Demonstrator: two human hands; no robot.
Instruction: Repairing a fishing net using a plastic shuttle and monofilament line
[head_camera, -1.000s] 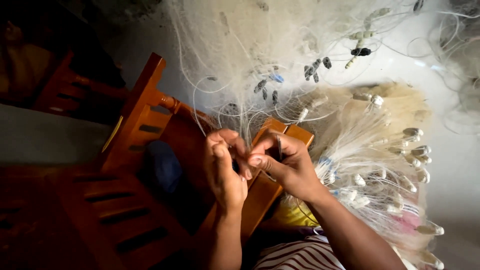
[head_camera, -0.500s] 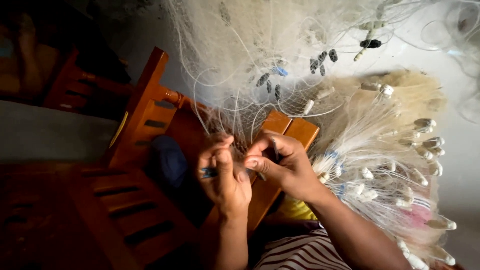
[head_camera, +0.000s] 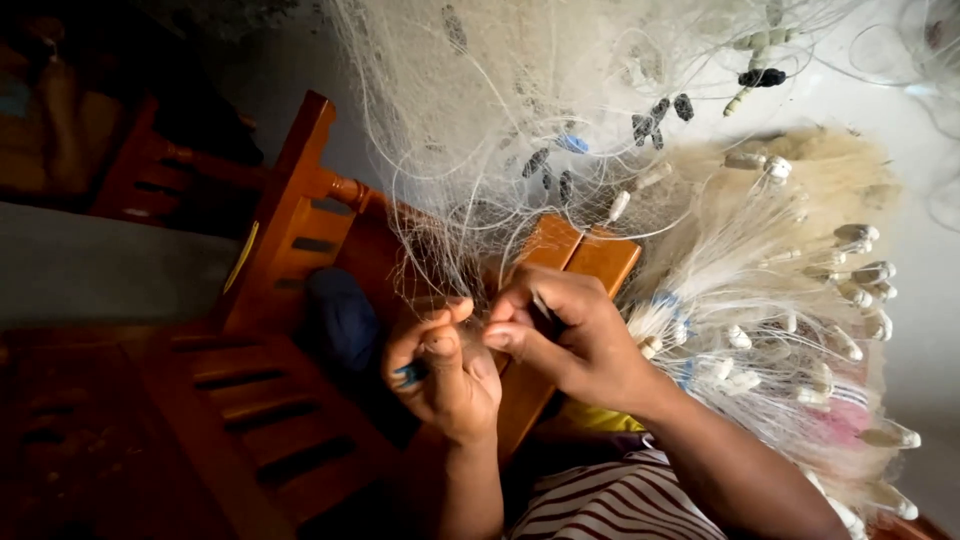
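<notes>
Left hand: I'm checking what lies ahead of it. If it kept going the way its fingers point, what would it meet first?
Probably the pale fishing net hanging just beyond the left hand; strands already cross its fingertips, though depth is unclear.

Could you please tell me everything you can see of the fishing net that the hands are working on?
The fishing net is fine, pale, translucent mesh, like thin monofilament. It hangs from above and drapes over an orange-brown wooden chair. Small whitish floats and a few dark ones are strung along it; at the right it bunches into a thick bundle. The left hand and right hand pinch its strands where it meets the chair.
</notes>
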